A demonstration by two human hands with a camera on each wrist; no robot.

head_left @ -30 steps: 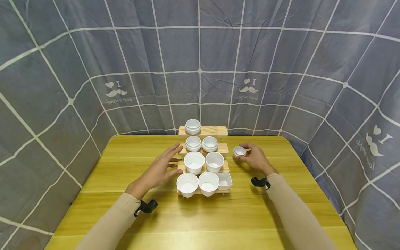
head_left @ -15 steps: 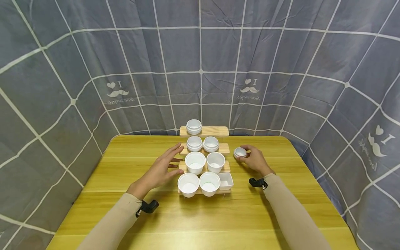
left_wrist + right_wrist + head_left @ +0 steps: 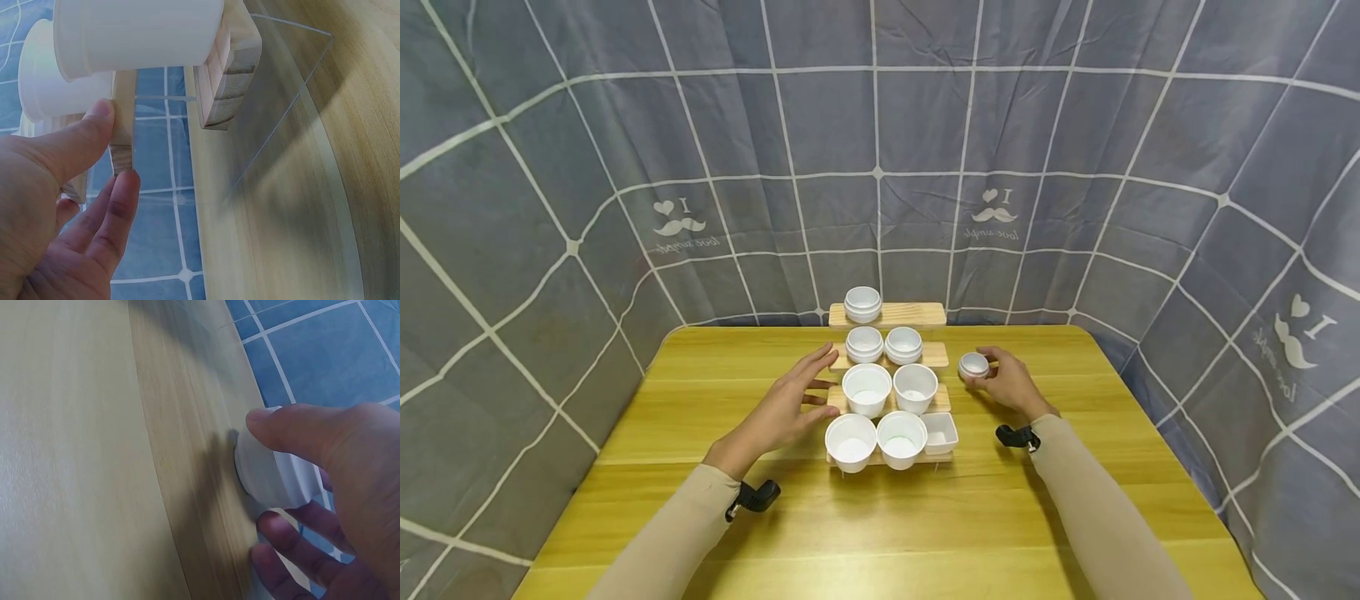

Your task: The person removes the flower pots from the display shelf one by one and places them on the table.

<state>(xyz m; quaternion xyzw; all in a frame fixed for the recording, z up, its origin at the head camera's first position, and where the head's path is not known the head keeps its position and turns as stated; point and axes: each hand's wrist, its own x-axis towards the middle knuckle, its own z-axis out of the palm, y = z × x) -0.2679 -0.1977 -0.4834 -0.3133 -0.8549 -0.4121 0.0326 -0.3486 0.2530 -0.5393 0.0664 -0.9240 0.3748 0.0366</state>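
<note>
A small round white cup (image 3: 973,364) is at the right of a tiered stand, low over the table in the head view. My right hand (image 3: 1011,385) holds it between thumb and fingers. The right wrist view shows the cup (image 3: 272,465) tilted on its side in that picture, the thumb (image 3: 290,428) across it and fingertips below. My left hand (image 3: 782,408) is at the stand's left side with fingers spread and fairly straight. Its thumb and fingertips touch the end of a wooden shelf (image 3: 125,134) in the left wrist view. The shelves carry several white cups (image 3: 867,390).
On the lowest shelf sits a square white dish (image 3: 940,433) beside two round cups. The top shelf (image 3: 917,314) bears one cup at its left. Clear panels support the shelves. A grey checked curtain (image 3: 925,208) hangs behind the yellow wooden table (image 3: 880,542).
My right hand, still holding the cup, has shifted very slightly toward me and to the left. The left hand keeps its place at the stand, and the cups on the shelves have not moved.
</note>
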